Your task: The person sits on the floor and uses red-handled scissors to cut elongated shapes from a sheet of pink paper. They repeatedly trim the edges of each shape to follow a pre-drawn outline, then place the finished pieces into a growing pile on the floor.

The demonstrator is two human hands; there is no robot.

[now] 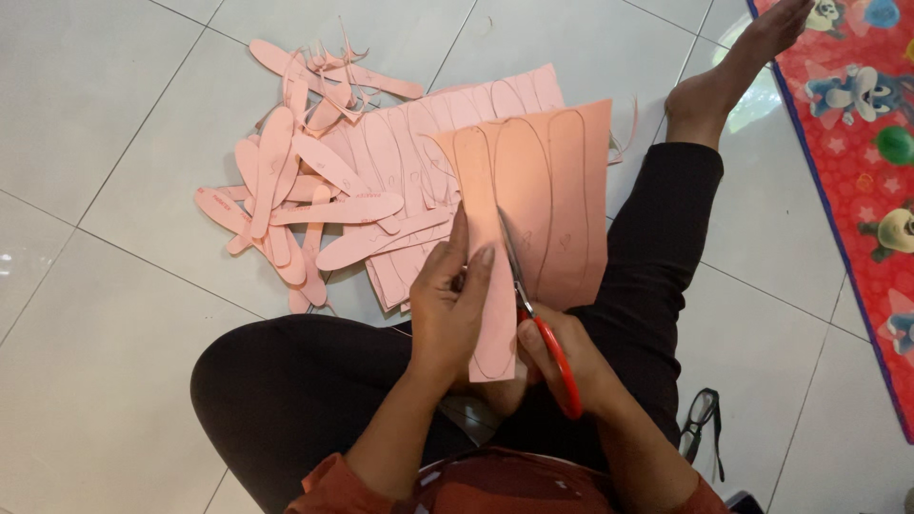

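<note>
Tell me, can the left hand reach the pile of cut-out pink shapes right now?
Probably not at once: the left hand is busy holding the pink sheet. The pile lies close on the floor, nothing between.

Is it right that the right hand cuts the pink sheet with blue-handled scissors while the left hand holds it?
Not quite: the scissors have red handles, not blue. The head view shows it. The rest holds: the right hand cuts the pink sheet while the left hand holds it.
</note>
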